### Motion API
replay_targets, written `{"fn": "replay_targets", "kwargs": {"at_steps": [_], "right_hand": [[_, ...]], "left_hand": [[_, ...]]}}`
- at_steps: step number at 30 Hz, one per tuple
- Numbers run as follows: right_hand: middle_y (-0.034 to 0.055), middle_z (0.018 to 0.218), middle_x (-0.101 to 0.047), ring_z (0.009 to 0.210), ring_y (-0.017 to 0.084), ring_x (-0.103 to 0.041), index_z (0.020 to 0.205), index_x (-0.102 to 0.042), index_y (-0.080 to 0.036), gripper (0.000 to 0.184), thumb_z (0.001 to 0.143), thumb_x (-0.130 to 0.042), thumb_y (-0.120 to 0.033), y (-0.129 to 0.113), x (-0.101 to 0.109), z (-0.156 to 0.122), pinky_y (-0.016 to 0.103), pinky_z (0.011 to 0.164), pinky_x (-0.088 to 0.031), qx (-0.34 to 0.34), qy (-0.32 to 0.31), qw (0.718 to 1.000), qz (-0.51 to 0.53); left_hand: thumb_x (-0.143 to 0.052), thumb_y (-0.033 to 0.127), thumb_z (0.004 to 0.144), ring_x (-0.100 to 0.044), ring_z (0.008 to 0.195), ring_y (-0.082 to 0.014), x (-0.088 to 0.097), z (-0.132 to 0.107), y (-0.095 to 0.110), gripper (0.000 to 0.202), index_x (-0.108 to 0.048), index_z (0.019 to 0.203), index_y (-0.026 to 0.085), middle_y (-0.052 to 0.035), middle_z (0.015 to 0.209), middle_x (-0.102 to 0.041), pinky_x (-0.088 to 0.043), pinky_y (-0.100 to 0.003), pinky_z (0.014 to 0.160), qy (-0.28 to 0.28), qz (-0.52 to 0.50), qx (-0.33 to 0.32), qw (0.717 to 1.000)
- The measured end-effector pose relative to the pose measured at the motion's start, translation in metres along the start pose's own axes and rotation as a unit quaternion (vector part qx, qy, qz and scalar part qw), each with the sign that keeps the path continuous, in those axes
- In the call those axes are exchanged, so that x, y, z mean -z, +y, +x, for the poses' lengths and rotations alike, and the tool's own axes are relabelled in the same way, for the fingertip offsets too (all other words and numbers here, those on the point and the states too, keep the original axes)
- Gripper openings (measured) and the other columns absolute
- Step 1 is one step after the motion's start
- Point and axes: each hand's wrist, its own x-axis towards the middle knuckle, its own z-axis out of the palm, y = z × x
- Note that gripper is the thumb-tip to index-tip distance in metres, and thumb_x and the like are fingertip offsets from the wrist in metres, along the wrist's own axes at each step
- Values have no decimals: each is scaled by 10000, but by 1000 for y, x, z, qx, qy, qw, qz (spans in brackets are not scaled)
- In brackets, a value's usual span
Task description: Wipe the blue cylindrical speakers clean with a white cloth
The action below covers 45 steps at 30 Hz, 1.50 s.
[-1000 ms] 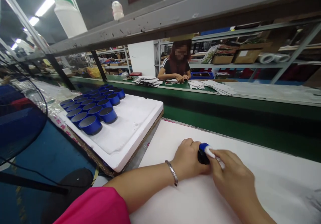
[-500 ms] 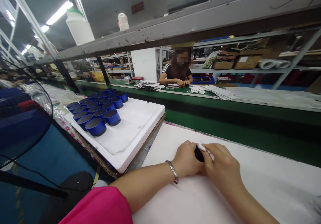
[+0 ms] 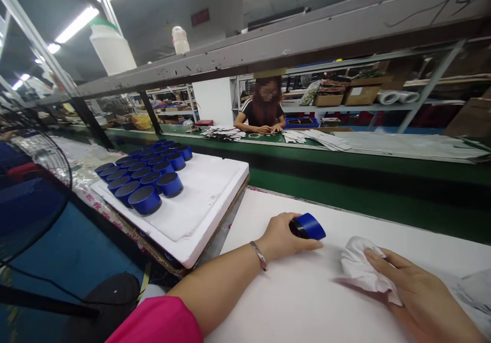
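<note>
The left hand (image 3: 282, 238) clasps the blue cylinder (image 3: 312, 225) around its black part, apparently steadying it with the blue exposed; rightward, the right hand (image 3: 422, 286) pinches a white cloth (image 3: 358, 263).

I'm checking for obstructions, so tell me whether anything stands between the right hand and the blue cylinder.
Only the crumpled white cloth, held in the right hand and sticking out on the side toward the blue cylinder; a gap separates cloth and cylinder. Nothing else visible stands in the way.
</note>
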Motion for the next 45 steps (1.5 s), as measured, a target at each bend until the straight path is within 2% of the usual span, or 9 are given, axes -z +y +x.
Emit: {"fn": "replay_targets", "kwargs": {"at_steps": [3,9,20,23,27,31,37,41,45], "right_hand": [[127,1215,-837,1057,361,-823,1146,-785,-257,756,507,-1145,-444,-12,-9,-9,390,790,-756,-77,-56,986,134],[30,1026,-797,848,220,-752,1023,-777,-274,774,362,-1161,-400,-41,-32,-26,239,694,-699,-79,-12,975,206],[131,1212,-852,829,341,-788,1165,-880,-273,692,652,-971,-730,-36,-35,8,411,605,-653,121,43,990,-56],[124,1150,-860,828,349,-795,1092,-893,-263,635,726,-895,-782,-26,-48,11,396,569,-623,186,28,971,-148],[86,918,-827,558,269,-650,1034,-874,-268,607,787,-751,-808,-16,-70,13,404,496,-527,225,46,950,-213],[72,866,-798,493,241,-591,1009,-860,-282,532,859,-685,-762,-11,-77,13,416,507,-503,301,39,916,-261],[69,898,-809,713,262,-731,934,-831,-288,326,1001,-595,-503,-22,-92,24,381,592,-529,514,45,795,-319],[93,894,-800,821,298,-760,896,-814,-268,324,997,-546,-417,-35,-122,48,416,710,-589,527,52,779,-335],[85,907,-803,833,294,-761,947,-816,-267,331,1063,-536,-401,-26,-117,29,411,691,-578,569,72,753,-323]], "left_hand": [[-1141,348,639,-752,1220,-327,3,1,-3,864,-761,1398,191,-112,1343,-795,-633,-416,1020,-22,-82,4,996],[-1165,438,616,-725,1192,-301,4,3,-10,908,-732,1373,183,-125,1311,-778,-596,-367,930,-35,-153,-20,987],[-1050,407,826,-753,1192,-270,5,-5,7,729,-734,1455,220,-89,1360,-784,-623,-357,1003,-16,7,-5,1000],[-979,483,887,-715,1327,-313,6,-5,9,541,-808,1312,196,-123,1459,-726,-592,-398,1177,1,120,-15,993],[-1011,546,822,-609,1483,-387,8,-4,9,821,-726,1516,212,-151,1510,-679,-495,-496,1329,-13,212,-55,976],[-1055,492,756,-636,1419,-400,8,-3,11,801,-727,1430,208,-141,1433,-719,-551,-495,1248,-22,251,-49,966],[-1002,450,754,-696,1237,-386,-2,1,10,512,-694,1081,204,-129,1212,-750,-613,-457,1082,-7,283,-44,958],[-1033,365,691,-672,1250,-386,-3,0,9,594,-707,1159,198,-115,1211,-718,-594,-472,1131,-19,291,-65,955],[-1060,333,625,-682,1146,-326,1,0,6,674,-743,1210,224,-68,1205,-660,-623,-421,1064,-43,256,-26,966]]}}
